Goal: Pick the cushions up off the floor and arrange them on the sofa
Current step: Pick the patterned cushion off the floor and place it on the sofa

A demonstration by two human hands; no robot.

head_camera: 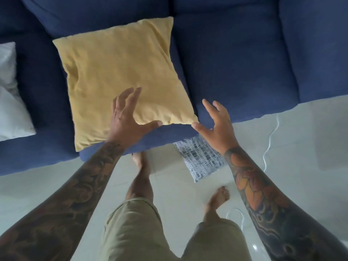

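Note:
A yellow cushion (pixel 120 72) lies flat on the seat of the blue sofa (pixel 235 63), its top corner against the backrest. My left hand (pixel 128 117) hovers over the cushion's near edge, fingers spread, holding nothing. My right hand (pixel 216 125) is open just off the cushion's near right corner, thumb close to that corner. A black-and-white patterned cushion (pixel 201 161) lies on the floor against the sofa's front, partly hidden by my right forearm. A white cushion (pixel 9 102) rests on the sofa at the far left, cut off by the frame edge.
A pale tiled floor (pixel 301 147) runs along the sofa's front. A thin white cable (pixel 269 142) trails across it on the right. My bare feet and legs stand close to the sofa edge, between my arms.

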